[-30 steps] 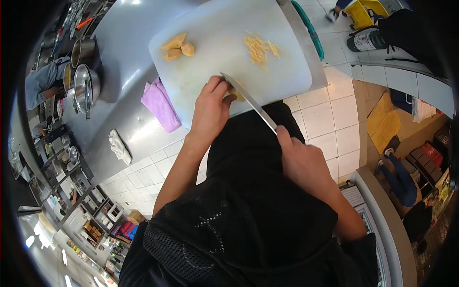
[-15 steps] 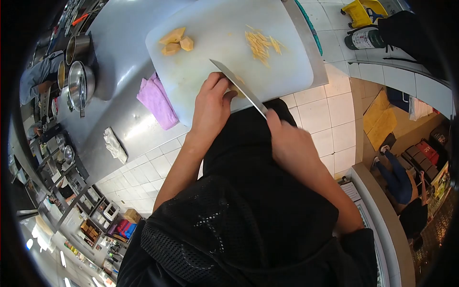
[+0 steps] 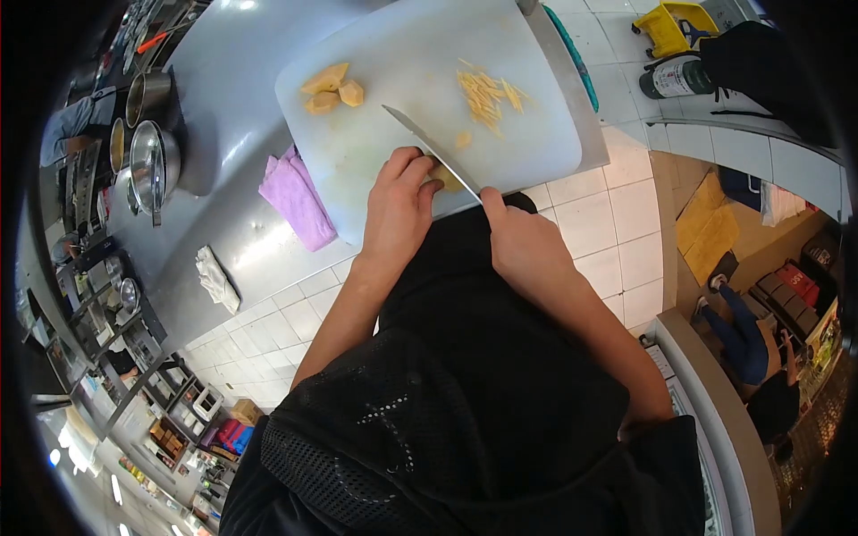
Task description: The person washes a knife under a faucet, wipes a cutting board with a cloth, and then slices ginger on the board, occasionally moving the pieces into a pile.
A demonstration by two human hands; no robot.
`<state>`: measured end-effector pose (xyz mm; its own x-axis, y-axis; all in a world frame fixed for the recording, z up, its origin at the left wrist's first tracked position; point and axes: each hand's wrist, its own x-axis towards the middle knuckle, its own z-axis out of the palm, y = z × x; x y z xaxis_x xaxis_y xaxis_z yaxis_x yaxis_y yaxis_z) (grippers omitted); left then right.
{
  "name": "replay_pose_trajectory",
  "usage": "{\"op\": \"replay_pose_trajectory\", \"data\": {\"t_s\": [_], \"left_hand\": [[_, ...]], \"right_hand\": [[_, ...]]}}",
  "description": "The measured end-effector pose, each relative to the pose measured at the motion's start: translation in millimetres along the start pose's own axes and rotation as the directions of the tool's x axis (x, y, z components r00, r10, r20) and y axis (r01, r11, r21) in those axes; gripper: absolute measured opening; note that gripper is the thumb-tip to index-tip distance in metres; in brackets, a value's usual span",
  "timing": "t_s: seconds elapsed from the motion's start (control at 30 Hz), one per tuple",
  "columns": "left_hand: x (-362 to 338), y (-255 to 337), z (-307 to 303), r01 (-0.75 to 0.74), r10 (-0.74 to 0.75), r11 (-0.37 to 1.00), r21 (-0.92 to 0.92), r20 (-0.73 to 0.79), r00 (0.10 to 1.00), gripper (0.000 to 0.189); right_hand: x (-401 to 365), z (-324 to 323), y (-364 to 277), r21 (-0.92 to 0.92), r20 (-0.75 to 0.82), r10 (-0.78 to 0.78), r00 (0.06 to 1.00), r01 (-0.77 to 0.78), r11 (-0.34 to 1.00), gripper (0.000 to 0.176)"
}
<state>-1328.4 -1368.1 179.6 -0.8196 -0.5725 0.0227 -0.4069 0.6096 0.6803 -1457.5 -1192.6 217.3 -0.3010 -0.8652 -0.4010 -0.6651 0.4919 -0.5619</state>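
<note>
While right hand [image 3: 529, 237] grips long, steel-bladed knife [image 3: 431, 146], left hand [image 3: 399, 201] clamps curled fingers on pale-yellow, cut chunk [image 3: 446, 179] at near edge of white plastic cutting board [image 3: 402, 54]. Chunk probably light, firm, slick on cut faces; best gripped opposite blade, fingertips tucked.

Reaches forward with left forearm [image 3: 344, 313] and right forearm [image 3: 617, 350] both bare, angled inward toward each other. Holds the left hand [image 3: 399, 204] with its back upward, fingers [image 3: 405, 161] curled under at the knuckles and thumb [image 3: 432, 189] drawn in beside them. Wraps the right hand [image 3: 529, 239] into a grip near the left one, set farther back, with wrist [image 3: 567, 290] almost in line with the forearm.
</note>
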Motion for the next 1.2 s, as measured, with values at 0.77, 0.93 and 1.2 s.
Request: {"op": "replay_pose_trajectory", "data": {"t_s": [0.77, 0.93, 1.2], "left_hand": [[-1.4, 2.5, -0.4, 0.025, -0.026, 0.999, -0.032, -0.027, 0.999, 0.029], [-0.5, 1.2, -2.4, 0.0, -0.001, 0.999, -0.041, -0.016, 1.0, 0.031], [-2.8, 1.7, 1.8, 0.025, -0.026, 0.999, -0.028, -0.047, 0.999, 0.03]], "right_hand": [[-43.8, -38.0, -26.1, -0.076, 0.187, 0.124, 0.975, -0.111, 0.991, 0.035], [21.6, 3.2, -6.9, -0.021, 0.038, -0.004, 0.999, 0.004, 1.0, 0.032], [-41.5, -44.2, -32.1, -0.04, 0.11, 0.033, 0.993, -0.029, 0.999, 0.033]]}}
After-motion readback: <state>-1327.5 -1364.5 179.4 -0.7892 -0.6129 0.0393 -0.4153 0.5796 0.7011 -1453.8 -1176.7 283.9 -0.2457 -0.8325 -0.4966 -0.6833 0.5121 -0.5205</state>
